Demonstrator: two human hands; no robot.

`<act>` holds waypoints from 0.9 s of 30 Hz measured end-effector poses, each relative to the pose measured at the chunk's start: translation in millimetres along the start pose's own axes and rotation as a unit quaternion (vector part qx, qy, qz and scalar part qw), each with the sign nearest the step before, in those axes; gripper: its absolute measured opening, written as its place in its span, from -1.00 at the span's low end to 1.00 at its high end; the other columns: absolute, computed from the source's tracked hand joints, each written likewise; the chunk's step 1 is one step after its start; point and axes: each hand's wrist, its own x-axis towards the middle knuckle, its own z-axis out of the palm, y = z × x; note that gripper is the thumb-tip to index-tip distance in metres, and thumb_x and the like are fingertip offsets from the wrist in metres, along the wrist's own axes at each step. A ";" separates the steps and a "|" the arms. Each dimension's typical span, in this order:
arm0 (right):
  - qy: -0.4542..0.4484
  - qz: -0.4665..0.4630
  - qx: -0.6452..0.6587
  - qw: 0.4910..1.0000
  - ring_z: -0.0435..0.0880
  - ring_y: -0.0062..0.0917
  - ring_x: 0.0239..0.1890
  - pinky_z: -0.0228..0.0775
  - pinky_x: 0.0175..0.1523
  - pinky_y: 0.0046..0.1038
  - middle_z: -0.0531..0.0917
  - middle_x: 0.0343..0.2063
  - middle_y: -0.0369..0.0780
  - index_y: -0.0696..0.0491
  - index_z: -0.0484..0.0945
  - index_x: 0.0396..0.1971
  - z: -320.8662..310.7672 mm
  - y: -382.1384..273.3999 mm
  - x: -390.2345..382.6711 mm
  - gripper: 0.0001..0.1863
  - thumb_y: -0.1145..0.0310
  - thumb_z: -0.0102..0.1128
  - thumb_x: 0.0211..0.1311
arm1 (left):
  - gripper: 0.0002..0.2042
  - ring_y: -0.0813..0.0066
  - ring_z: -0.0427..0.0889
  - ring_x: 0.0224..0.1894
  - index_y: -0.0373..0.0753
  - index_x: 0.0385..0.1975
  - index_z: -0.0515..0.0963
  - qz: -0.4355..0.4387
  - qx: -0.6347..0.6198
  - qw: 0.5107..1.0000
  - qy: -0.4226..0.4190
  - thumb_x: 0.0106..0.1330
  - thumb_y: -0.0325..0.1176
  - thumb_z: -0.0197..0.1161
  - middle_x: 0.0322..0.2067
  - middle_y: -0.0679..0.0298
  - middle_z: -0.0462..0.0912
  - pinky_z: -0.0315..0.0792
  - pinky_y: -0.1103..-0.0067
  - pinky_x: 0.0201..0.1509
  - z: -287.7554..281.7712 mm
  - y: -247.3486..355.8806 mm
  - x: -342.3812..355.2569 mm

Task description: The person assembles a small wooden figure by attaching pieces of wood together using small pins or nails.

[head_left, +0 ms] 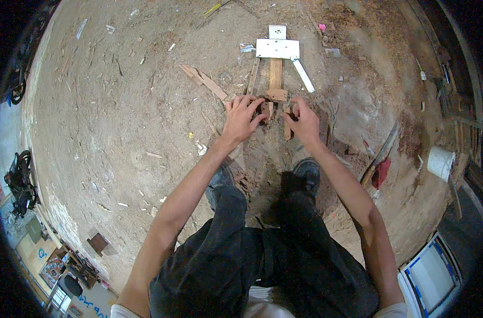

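Observation:
My left hand (244, 116) has its fingers curled over a small brown wooden piece (268, 112) on the dirt ground. My right hand (305, 122) is bent beside an upright-lying narrow wooden strip (288, 132), thumb at it and fingertips apart. Just beyond them, white boards (277, 49), a middle plank (276, 71) with a crosspiece (277, 95) at its lower end, and an angled white strip (304, 75) lie in a figure-like layout. Loose split wood (204, 79) lies at the upper left.
My shoes and legs are below my hands. A long-bladed tool (387, 143) with red material (380, 172) lies to the right, near a white bucket (440, 161). A dark motorbike (20, 183) stands far left. A framed panel (429, 273) is at lower right; scattered scraps dot the ground (119, 132).

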 end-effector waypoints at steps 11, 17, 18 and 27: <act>0.008 -0.056 0.107 0.993 0.43 -0.46 -0.54 0.37 -0.40 -0.40 0.39 -0.55 -0.23 0.06 0.51 -0.04 0.3 -9.3 -39.3 -0.61 0.60 0.28 0.09 | -0.38 0.17 0.34 0.21 0.02 0.36 0.34 -0.020 -0.001 1.000 -0.003 0.26 -0.23 0.34 0.18 0.21 0.40 0.14 0.20 0.25 -8.1 13.3 3.2; -0.054 -0.101 0.108 0.988 0.49 -0.40 -0.53 0.42 -0.38 -0.36 0.45 -0.49 -0.19 0.06 0.50 -0.04 10.4 -8.5 -54.7 -0.62 0.59 0.26 0.09 | -0.33 0.17 0.31 0.27 0.08 0.40 0.30 0.017 0.041 0.999 -0.026 0.25 -0.23 0.35 0.32 0.30 0.31 0.12 0.15 0.31 -12.7 12.0 8.0; -0.053 -0.104 0.097 0.988 0.50 -0.39 -0.52 0.42 -0.38 -0.35 0.46 -0.48 -0.19 0.06 0.50 -0.04 11.1 -7.3 -54.7 -0.62 0.58 0.26 0.10 | -0.33 0.17 0.30 0.27 0.07 0.40 0.29 0.023 0.040 0.999 -0.027 0.25 -0.24 0.35 0.33 0.33 0.31 0.12 0.15 0.32 -11.7 10.6 9.1; -0.127 -0.064 0.052 0.988 0.68 -0.09 -0.17 0.59 -0.12 -0.16 0.63 -0.08 -0.09 -0.01 0.48 0.08 8.7 -0.9 -51.3 -0.58 0.38 0.26 0.20 | -0.31 0.16 0.31 0.28 0.10 0.38 0.32 0.030 -0.012 0.999 -0.036 0.18 -0.22 0.38 0.35 0.39 0.33 0.10 0.15 0.36 -8.9 1.9 10.5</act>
